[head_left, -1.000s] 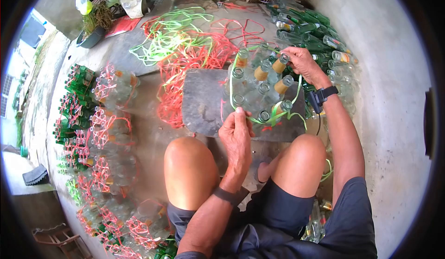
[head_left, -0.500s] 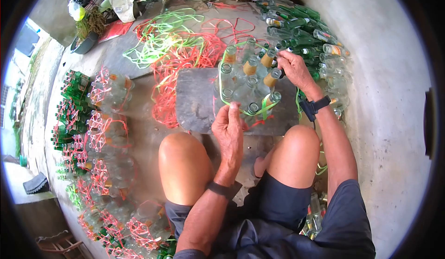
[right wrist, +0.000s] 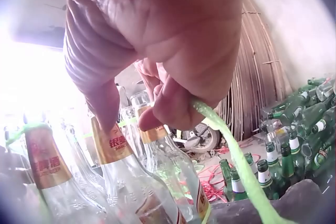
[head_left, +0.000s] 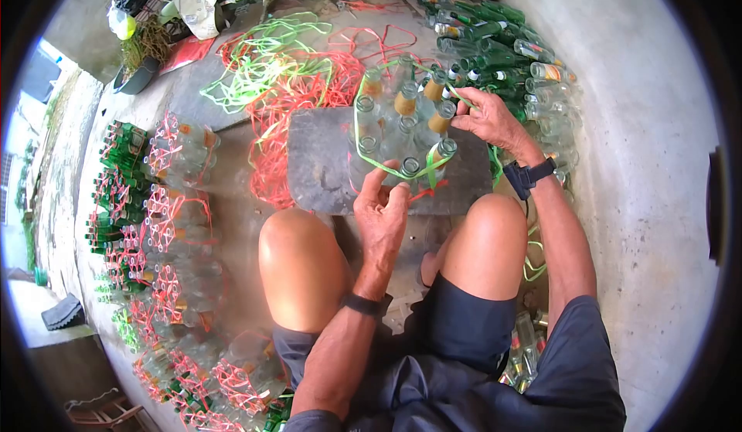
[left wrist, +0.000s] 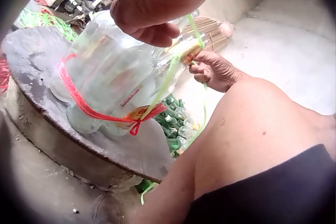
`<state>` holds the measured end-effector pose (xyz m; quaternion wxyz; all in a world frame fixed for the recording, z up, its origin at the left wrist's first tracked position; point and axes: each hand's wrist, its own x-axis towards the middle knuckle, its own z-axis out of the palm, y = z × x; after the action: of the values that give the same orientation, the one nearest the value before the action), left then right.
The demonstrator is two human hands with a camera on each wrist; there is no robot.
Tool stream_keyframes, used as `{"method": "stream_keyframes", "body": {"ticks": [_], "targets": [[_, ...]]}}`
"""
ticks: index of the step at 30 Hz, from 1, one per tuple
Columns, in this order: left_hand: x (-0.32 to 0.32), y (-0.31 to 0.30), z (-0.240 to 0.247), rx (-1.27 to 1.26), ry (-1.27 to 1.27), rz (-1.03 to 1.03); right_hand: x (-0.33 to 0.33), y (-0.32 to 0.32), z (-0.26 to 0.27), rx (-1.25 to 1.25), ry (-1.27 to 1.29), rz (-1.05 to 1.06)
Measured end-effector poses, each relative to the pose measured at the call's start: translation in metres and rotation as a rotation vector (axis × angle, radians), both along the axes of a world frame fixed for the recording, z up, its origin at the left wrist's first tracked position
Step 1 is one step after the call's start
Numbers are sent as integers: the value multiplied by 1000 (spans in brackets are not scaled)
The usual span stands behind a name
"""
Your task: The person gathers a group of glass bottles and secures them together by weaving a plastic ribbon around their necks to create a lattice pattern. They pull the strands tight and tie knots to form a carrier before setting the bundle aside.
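Bottle cluster: the clear bottles (left wrist: pixel 110 71) stand on my dark slab (head_left: pixel 317 161), between my two hands, with a red band (left wrist: pixel 86 107) around their lower bodies.
Bottle axis: long axes upright; necks and open mouths point up.
Green strap, position: the green strap (right wrist: pixel 239 158) encircles the outer bottles at neck height, passing both hands.
Green strap, direction: the loop lies crosswise to the bottle axes; one run slopes down the near side toward the red band's knot, and a loose length hangs below my right hand.
Right-hand grip: my right hand (head_left: pixel 495 119), at the right side of the cluster, has thumb and fingers clamped on the strap, beside the gold-labelled necks.
Left-hand grip: my left hand (head_left: pixel 381 212) is at the near side, forefinger and thumb beside the strap and the front necks; I cannot tell whether they pinch it.
Strap tangle: a red and green tangle (head_left: pixel 286 123) lies beyond the slab, to the left.
Green bottles: a pile (head_left: pixel 502 45) lies beyond my right hand.
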<state>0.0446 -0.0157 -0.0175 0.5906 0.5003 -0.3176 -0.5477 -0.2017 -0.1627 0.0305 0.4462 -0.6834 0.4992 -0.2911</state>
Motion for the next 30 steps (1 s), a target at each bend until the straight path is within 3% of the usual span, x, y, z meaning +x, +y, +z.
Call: {"method": "stream_keyframes", "body": {"ticks": [5, 11, 18, 21, 26, 30], "targets": [[-7, -2, 1, -91, -179, -16, -4, -12, -26, -206, 76, 20], [-10, -4, -5, -142, -323, 8, 1, -2, -17, -279, 269, -72], [-14, -5, -8, -154, -287, 29, 6, 3, -23, -420, 192, -93], [-14, -5, -11, -156, -289, 31, 8, 6, -21, -389, 282, -95], [-15, -6, -13, -188, -329, 46, 7, 5, -33, -594, 250, -54], [-14, -5, -12, -185, -360, 52, 13, 11, -21, -454, 302, -84]]}}
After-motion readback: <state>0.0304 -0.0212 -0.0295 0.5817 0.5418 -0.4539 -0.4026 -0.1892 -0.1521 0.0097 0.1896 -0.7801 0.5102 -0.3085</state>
